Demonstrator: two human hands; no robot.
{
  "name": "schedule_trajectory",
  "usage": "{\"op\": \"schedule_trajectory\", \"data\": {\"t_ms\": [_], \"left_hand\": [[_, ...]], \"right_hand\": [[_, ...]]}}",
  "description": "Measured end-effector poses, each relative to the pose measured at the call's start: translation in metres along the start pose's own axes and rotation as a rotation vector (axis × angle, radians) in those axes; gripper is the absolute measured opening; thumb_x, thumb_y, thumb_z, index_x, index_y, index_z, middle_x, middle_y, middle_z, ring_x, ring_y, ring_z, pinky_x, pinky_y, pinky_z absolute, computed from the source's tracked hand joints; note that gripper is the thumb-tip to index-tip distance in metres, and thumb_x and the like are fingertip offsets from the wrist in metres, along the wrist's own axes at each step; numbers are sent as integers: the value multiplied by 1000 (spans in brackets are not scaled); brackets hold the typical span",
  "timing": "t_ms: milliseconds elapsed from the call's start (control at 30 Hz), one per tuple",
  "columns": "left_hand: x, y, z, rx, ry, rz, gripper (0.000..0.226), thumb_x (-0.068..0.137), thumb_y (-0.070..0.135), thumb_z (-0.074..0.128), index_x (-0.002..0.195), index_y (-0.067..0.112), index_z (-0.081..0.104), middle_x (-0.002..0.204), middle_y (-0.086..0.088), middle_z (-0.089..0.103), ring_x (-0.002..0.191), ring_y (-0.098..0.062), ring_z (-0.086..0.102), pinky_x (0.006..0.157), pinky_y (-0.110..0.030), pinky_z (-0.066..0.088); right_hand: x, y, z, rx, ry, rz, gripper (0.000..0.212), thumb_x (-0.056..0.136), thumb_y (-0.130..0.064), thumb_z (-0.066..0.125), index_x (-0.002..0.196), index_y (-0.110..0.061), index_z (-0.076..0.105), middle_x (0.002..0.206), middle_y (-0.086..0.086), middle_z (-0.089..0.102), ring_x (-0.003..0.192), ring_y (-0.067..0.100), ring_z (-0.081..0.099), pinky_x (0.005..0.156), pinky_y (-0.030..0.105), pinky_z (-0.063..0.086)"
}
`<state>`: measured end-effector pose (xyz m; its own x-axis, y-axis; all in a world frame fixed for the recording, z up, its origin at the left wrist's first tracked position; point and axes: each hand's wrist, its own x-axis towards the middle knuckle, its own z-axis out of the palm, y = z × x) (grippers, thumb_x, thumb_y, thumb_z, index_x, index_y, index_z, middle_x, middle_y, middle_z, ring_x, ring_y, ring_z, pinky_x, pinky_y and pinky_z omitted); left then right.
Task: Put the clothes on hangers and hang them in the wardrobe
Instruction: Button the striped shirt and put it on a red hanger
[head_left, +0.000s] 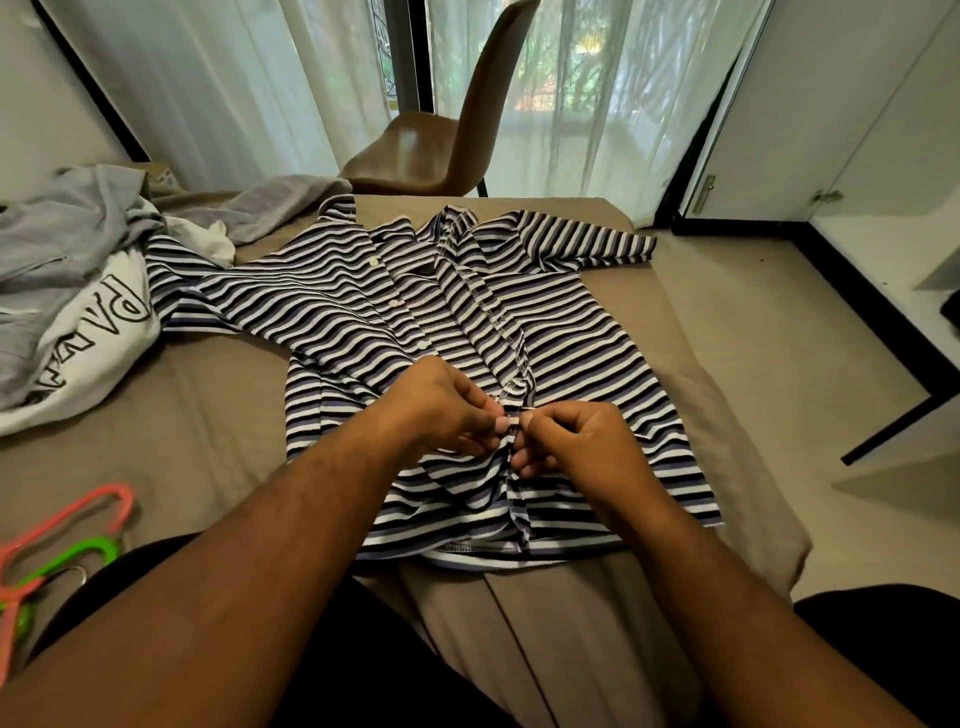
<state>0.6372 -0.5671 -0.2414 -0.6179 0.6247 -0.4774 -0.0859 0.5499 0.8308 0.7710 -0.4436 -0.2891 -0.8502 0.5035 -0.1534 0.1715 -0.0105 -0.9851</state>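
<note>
A striped button-up shirt (332, 296) in black, white and blue lies spread flat on the tan bed (208, 415), collar toward the window. My left hand (441, 410) pinches the left edge of the shirt's front placket near the lower buttons. My right hand (576, 441) pinches the opposite placket edge, and the fingertips of both hands meet at one spot. The upper part of the shirt front lies open. Pink and green plastic hangers (57, 556) lie on the bed at the lower left.
A grey garment (67, 234) and a white one with black lettering (98, 332) are heaped on the bed's left side. A brown chair (447, 140) stands beyond the bed before sheer curtains. White wardrobe doors (831, 119) stand at the right, with floor between.
</note>
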Motion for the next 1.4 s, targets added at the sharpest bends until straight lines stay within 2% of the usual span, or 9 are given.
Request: {"op": "schedule_trajectory", "data": {"t_ms": [333, 467, 667, 833, 1033, 1100, 1233, 1300, 1400], "left_hand": [[-3, 2, 3, -22, -18, 66, 26, 87, 21, 77, 96, -3, 73, 83, -17, 77, 78, -23, 76, 75, -36, 64], [-4, 4, 10, 75, 78, 111, 12, 87, 13, 78, 87, 1, 77, 77, -13, 76, 76, -24, 76, 74, -38, 64], [-3, 5, 17, 287, 217, 213, 11, 84, 16, 80, 74, 17, 75, 62, 2, 73, 57, -10, 72, 52, -17, 53], [-2, 6, 22, 400, 245, 297, 13, 80, 17, 82, 73, 23, 73, 66, 6, 72, 60, -4, 70, 61, -19, 59], [2, 4, 28, -66, 145, 113, 3, 82, -2, 77, 81, -2, 74, 74, -15, 74, 69, -24, 75, 67, -36, 63], [1, 5, 28, -178, 95, 50, 6, 86, -4, 73, 80, -3, 71, 72, -14, 73, 64, -19, 73, 62, -29, 60], [2, 1, 22, -232, 43, 18, 10, 90, -2, 70, 80, -2, 68, 68, -12, 70, 58, -16, 70, 57, -26, 58], [-1, -3, 15, -99, -30, -18, 9, 91, -1, 69, 82, -1, 68, 64, -9, 70, 56, -15, 69, 54, -26, 57], [-5, -13, 10, 242, -203, -151, 13, 93, 0, 65, 81, 2, 68, 55, -5, 67, 48, -10, 64, 47, -23, 55]], "right_hand": [[-2, 6, 5, -90, 100, -73, 5, 90, -14, 76, 90, -9, 75, 75, 7, 77, 69, 21, 76, 67, 38, 62], [-2, 8, 7, -159, 169, -113, 4, 87, -18, 79, 87, -15, 76, 76, 1, 77, 69, 17, 76, 69, 42, 64], [-5, 6, 10, -260, 268, -172, 2, 86, -21, 80, 85, -20, 79, 74, -8, 76, 68, 4, 73, 67, 29, 63], [-1, 6, 8, -205, 297, -135, 5, 87, -22, 77, 83, -20, 78, 72, -4, 76, 67, 10, 74, 67, 39, 64], [-4, 10, 10, -314, 429, -297, 7, 84, -20, 78, 79, -20, 75, 71, -8, 71, 67, 6, 67, 60, 17, 54], [-3, 10, 13, -67, 395, -181, 8, 86, -15, 76, 78, -14, 74, 71, -1, 72, 65, 13, 68, 60, 25, 57], [1, -1, 15, 694, 176, 400, 11, 89, -6, 66, 78, -6, 68, 64, 4, 63, 53, 12, 58, 48, 22, 52], [2, 1, 7, 655, 4, 560, 15, 90, -7, 59, 77, -5, 66, 61, 3, 59, 47, 10, 55, 44, 21, 49], [-2, 6, -1, 172, -200, 489, 18, 94, -8, 54, 83, -1, 66, 65, 9, 62, 51, 16, 58, 46, 24, 48]]}}
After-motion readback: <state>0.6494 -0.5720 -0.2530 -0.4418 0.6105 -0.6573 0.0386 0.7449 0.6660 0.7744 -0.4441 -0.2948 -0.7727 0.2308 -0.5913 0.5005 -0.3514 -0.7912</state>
